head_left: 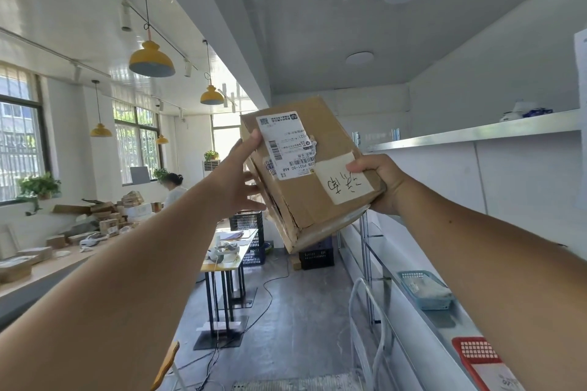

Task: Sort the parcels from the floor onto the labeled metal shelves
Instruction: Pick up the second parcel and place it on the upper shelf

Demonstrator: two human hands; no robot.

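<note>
Cardboard parcel [313,168] between both hands (tilted), right hand [379,182] gripping

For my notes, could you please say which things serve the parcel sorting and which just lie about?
Job: brown cardboard parcel, left hand, right hand, grey metal shelf.
Stray: blue plastic basket, red plastic basket, black plastic crate, yellow pendant lamp.
</note>
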